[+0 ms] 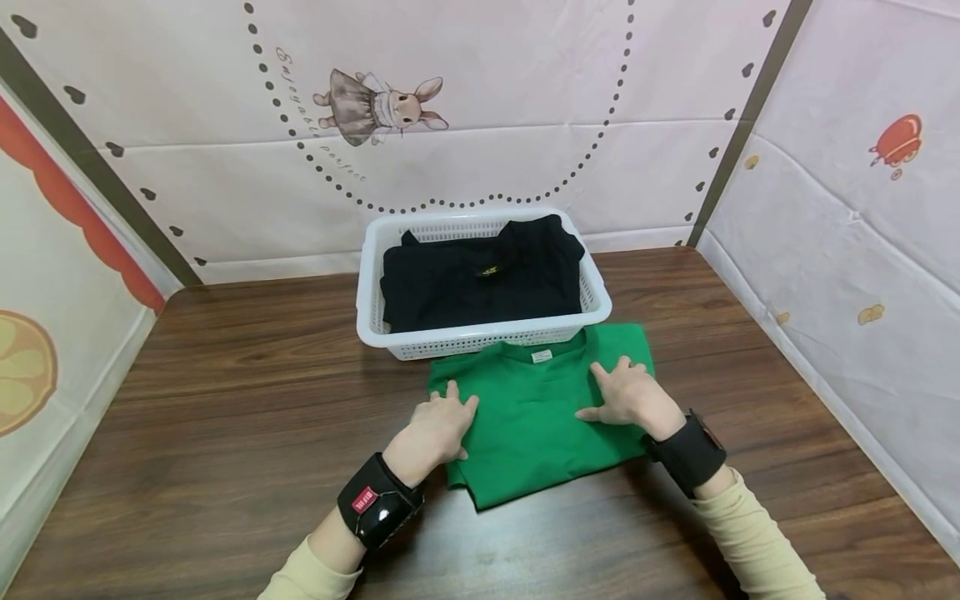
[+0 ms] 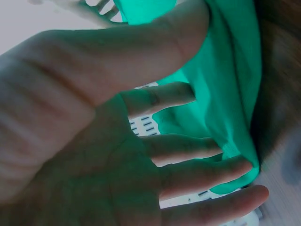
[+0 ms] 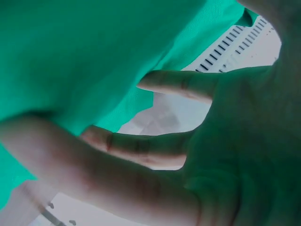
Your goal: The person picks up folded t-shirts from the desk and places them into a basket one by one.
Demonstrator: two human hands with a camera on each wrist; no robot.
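A folded green T-shirt (image 1: 528, 433) lies on the table just in front of the white basket, its collar and a white label (image 1: 542, 356) toward the basket. On the shirt's left side rests my left hand (image 1: 438, 423), fingers spread. In the left wrist view its thumb (image 2: 174, 44) and straight fingers (image 2: 202, 176) touch the green cloth along the edge. My right hand (image 1: 628, 395) lies over the right part of the shirt with fingers apart. The right wrist view shows its fingertips (image 3: 148, 80) against the cloth.
Behind the shirt stands a white perforated basket (image 1: 365, 304) with folded black clothing (image 1: 480, 283) inside. The dark wooden table (image 1: 247, 417) extends to both sides. Printed white cloth walls (image 1: 510, 83) enclose the back, left and right.
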